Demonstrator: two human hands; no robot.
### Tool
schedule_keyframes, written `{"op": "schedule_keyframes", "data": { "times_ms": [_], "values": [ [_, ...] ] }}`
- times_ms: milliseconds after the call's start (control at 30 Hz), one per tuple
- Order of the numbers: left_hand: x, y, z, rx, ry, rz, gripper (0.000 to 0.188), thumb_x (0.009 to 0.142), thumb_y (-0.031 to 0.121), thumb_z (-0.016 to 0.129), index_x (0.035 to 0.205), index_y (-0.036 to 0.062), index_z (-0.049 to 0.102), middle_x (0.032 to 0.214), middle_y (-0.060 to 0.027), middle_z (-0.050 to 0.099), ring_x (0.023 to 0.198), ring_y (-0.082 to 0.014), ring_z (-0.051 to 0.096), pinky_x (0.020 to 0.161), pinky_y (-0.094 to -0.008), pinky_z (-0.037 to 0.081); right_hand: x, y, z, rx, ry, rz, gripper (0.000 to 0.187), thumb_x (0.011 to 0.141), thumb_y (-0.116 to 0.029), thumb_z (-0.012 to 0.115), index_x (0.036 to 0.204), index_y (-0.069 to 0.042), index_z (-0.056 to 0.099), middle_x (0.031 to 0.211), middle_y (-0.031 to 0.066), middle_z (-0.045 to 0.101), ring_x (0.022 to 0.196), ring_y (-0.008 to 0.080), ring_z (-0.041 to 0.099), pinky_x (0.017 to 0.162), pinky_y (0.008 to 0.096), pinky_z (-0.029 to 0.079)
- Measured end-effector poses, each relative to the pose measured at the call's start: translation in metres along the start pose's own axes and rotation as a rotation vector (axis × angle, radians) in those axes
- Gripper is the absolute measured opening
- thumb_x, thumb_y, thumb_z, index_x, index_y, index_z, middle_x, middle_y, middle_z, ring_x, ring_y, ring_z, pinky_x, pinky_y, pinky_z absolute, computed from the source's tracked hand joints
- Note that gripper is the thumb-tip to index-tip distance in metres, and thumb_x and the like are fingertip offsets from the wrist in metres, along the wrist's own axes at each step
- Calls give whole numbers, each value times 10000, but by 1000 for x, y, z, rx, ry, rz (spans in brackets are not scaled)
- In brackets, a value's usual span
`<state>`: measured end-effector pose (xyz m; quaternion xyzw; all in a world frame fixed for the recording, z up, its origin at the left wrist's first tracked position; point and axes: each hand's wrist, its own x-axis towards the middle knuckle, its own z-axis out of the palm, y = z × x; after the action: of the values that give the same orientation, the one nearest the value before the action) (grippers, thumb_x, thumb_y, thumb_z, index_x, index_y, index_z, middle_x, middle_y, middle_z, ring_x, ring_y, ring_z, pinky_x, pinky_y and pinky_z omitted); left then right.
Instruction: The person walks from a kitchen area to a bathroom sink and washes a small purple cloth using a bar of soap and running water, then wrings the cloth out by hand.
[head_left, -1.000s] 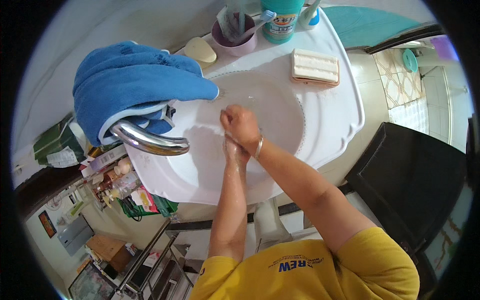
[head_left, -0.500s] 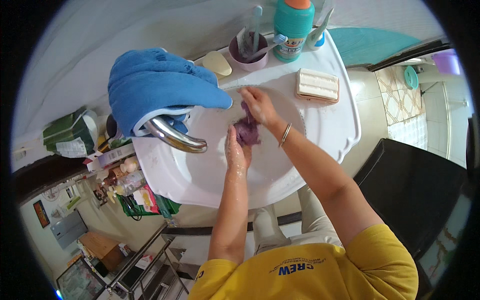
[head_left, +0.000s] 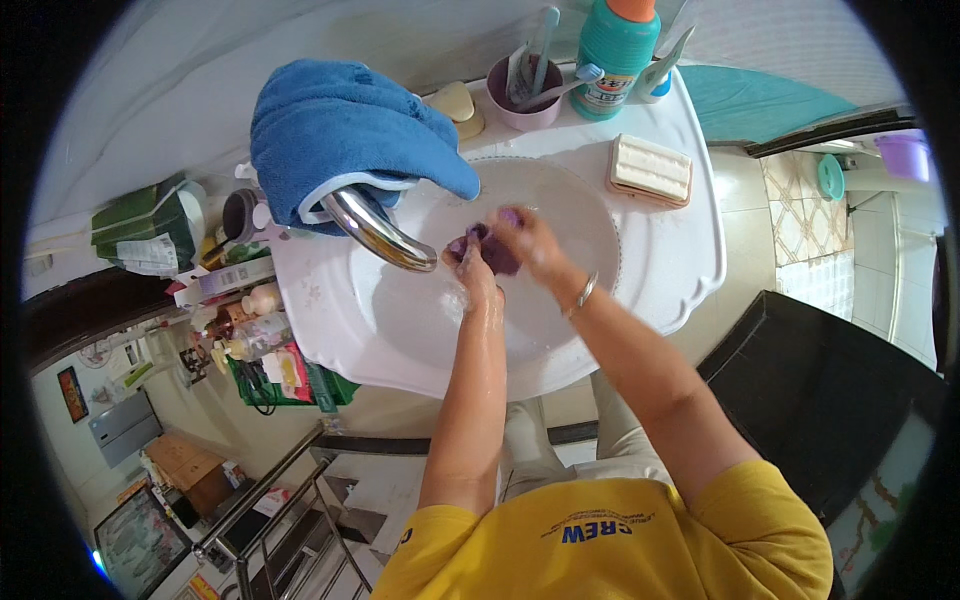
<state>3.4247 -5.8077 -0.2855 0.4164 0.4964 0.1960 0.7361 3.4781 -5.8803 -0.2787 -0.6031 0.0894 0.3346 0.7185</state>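
Observation:
Over the white washbasin [head_left: 560,335] I hold a small, wet purple cloth [head_left: 503,256]. My left hand [head_left: 474,270], wet and soapy, is closed around its left part. Against the upper right of the cloth is my right hand [head_left: 532,243], blurred by motion, with bent fingers and a bit of purple showing at them. A bracelet circles my right wrist. The curved chrome faucet [head_left: 380,232] ends just left of my left hand, and a blue towel [head_left: 345,140] is draped over its upper part.
Along the back rim stand a yellowish soap bar [head_left: 455,103], a cup [head_left: 525,105] with toothbrushes, a teal bottle [head_left: 612,65] with an orange cap and a tube [head_left: 664,65]. A white bar [head_left: 650,168] lies in a dish at right. A black tabletop [head_left: 815,385] is beyond.
My hands have drawn closer together and the cloth is bunched smaller between them. The right hand has moved slightly down and right. The whole view has shifted a little.

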Motion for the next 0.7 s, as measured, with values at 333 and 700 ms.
{"op": "schedule_keyframes", "data": {
  "times_ms": [333,700],
  "values": [
    [55,-88,-63,-716,-898,-283,248,858,268,508,1036,96,515,982,-67,548,868,-187,545,760,-352,462,-42,26,26,-572,-18,-741,267,709,-53,575,973,-13,584,898,172,575,858,347,542,795,412,431],
    [36,-3,-27,-341,-470,-602,349,844,380,492,1028,84,519,902,-76,584,868,-251,558,744,-355,471,-48,37,30,-588,-28,-576,436,769,-85,509,1202,-35,497,1276,209,436,1270,335,307,1037,426,246]
  ]
}}
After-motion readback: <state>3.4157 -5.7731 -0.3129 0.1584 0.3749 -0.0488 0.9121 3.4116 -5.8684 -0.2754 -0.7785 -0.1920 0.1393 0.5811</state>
